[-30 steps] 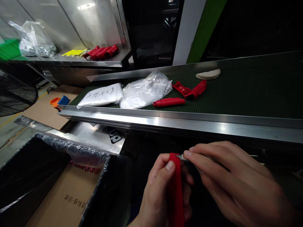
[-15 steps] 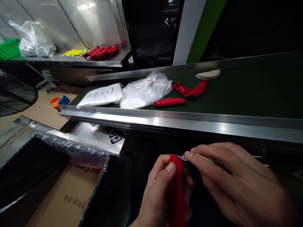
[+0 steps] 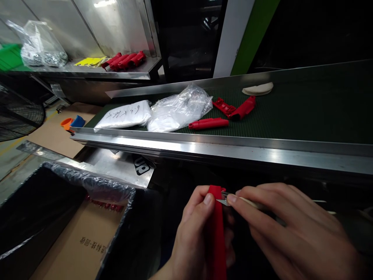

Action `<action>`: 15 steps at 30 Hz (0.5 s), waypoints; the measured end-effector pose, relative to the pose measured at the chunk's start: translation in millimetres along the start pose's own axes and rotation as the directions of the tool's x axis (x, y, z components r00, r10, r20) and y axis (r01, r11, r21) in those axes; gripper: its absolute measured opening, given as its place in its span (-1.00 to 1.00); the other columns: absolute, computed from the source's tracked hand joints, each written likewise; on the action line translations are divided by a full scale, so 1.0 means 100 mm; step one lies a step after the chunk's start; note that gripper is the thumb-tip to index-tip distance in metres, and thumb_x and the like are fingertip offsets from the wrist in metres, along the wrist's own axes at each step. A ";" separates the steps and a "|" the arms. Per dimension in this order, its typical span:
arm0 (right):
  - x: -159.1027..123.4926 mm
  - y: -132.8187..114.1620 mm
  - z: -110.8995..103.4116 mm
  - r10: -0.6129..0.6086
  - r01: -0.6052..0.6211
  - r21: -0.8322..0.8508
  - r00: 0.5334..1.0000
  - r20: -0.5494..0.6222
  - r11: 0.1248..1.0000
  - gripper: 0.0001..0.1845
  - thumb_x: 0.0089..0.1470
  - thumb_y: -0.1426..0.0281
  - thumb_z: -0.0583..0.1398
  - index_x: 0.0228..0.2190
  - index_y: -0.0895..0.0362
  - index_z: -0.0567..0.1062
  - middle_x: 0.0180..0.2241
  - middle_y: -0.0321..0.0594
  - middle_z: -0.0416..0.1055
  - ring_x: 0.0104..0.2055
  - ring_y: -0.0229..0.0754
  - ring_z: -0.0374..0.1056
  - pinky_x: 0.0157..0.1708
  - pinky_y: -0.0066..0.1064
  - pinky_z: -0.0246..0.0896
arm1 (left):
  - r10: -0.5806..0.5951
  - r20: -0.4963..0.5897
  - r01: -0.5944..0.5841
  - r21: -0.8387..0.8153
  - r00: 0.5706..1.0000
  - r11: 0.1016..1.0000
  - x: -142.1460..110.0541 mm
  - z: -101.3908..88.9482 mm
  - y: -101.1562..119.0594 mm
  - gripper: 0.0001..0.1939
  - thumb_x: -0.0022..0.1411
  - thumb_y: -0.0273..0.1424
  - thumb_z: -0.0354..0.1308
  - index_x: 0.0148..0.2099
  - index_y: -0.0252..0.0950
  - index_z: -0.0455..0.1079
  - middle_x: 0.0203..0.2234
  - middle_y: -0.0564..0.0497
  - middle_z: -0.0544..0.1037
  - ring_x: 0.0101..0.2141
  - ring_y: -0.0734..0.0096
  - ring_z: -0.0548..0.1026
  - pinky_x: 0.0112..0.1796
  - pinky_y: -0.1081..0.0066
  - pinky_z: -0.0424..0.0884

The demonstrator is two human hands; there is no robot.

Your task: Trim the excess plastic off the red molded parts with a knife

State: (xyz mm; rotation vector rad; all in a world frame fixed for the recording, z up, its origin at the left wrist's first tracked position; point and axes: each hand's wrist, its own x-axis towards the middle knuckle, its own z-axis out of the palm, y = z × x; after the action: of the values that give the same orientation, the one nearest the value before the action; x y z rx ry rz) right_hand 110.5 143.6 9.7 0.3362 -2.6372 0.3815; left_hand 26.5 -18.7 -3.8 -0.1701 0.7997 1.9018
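Gripping a red plastic part (image 3: 217,237) upright, left hand (image 3: 194,241) closed around it, right hand (image 3: 294,229) pinching a small blade (image 3: 223,199) against its top end

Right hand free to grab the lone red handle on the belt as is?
Probably not as is. The right hand is pinching a small blade against the red part in the left hand. The red handle lies unobstructed beyond the steel rail.

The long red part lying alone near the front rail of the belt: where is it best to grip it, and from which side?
Probably mid-shaft, from above: the long red part lies flat and lengthwise on the green belt, with bare belt on its long sides.
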 end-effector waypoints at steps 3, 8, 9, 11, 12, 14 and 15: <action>-0.05 -0.02 0.00 -0.020 0.020 -0.008 1.000 -0.001 1.000 -0.52 0.18 0.61 0.13 0.12 0.19 0.41 0.01 -0.08 0.35 -0.03 -0.07 0.26 -0.05 -0.18 0.16 | -0.030 -0.020 0.030 -0.008 0.999 1.000 0.01 0.02 0.03 -0.68 0.34 -0.06 0.05 -0.17 -0.22 0.24 -0.48 0.09 0.40 -0.63 0.61 0.28 -0.70 0.68 0.24; -0.09 -0.08 0.01 -0.043 0.044 -0.039 0.999 0.013 0.998 -0.50 0.15 0.63 0.13 0.12 0.19 0.41 0.01 -0.06 0.36 -0.03 0.00 0.26 -0.07 -0.15 0.15 | -0.008 -0.029 0.009 0.026 1.000 1.000 0.02 0.05 0.08 -0.69 0.37 -0.09 0.01 -0.18 -0.24 0.28 -0.50 0.10 0.35 -0.66 0.64 0.23 -0.70 0.67 0.24; -0.10 -0.09 0.01 -0.044 0.045 -0.050 0.999 0.018 0.998 -0.52 0.16 0.63 0.13 0.11 0.18 0.42 0.01 -0.07 0.36 -0.03 0.00 0.25 -0.07 -0.16 0.14 | -0.004 -0.025 0.005 0.034 1.000 0.999 0.02 0.06 0.09 -0.70 0.38 -0.10 -0.01 -0.17 -0.24 0.28 -0.46 0.10 0.36 -0.65 0.65 0.23 -0.69 0.66 0.24; -0.10 -0.12 0.01 -0.051 0.052 -0.059 0.999 0.014 0.997 -0.57 0.17 0.62 0.12 0.07 0.17 0.45 0.00 -0.08 0.36 -0.04 0.00 0.24 -0.07 -0.17 0.12 | 0.017 -0.011 -0.016 0.046 1.000 0.999 0.03 0.07 0.12 -0.72 0.39 -0.12 -0.03 -0.15 -0.24 0.29 -0.40 0.09 0.37 -0.64 0.66 0.24 -0.69 0.66 0.24; -0.10 -0.14 0.01 -0.044 0.045 -0.053 0.999 0.005 0.998 -0.59 0.18 0.62 0.12 0.05 0.18 0.46 -0.01 -0.08 0.36 -0.04 -0.01 0.24 -0.07 -0.17 0.12 | 0.029 -0.003 -0.029 0.055 1.000 0.998 0.04 0.08 0.14 -0.72 0.40 -0.12 -0.03 -0.14 -0.23 0.29 -0.39 0.09 0.37 -0.64 0.65 0.24 -0.68 0.66 0.25; -0.11 -0.18 0.01 -0.015 0.014 -0.034 1.000 -0.007 0.999 -0.62 0.18 0.63 0.12 0.01 0.18 0.47 -0.03 -0.09 0.37 -0.05 -0.03 0.24 -0.07 -0.18 0.13 | 0.048 0.005 -0.048 0.072 0.999 0.996 0.05 0.09 0.16 -0.70 0.39 -0.11 -0.04 -0.13 -0.24 0.29 -0.40 0.08 0.37 -0.62 0.63 0.26 -0.68 0.65 0.26; -0.11 -0.20 0.01 -0.010 0.010 -0.028 1.000 -0.015 1.000 -0.63 0.19 0.63 0.12 0.00 0.18 0.48 -0.04 -0.10 0.37 -0.05 -0.04 0.24 -0.08 -0.19 0.12 | 0.054 0.002 -0.054 0.077 0.999 0.996 0.07 0.09 0.17 -0.70 0.39 -0.11 -0.03 -0.12 -0.24 0.29 -0.40 0.07 0.37 -0.61 0.61 0.27 -0.68 0.65 0.27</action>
State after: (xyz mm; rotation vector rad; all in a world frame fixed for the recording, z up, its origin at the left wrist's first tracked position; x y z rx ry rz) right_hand 125.6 126.6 7.4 0.3361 -2.6229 0.3424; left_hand 10.5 -12.7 8.1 -0.1017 0.8838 1.9186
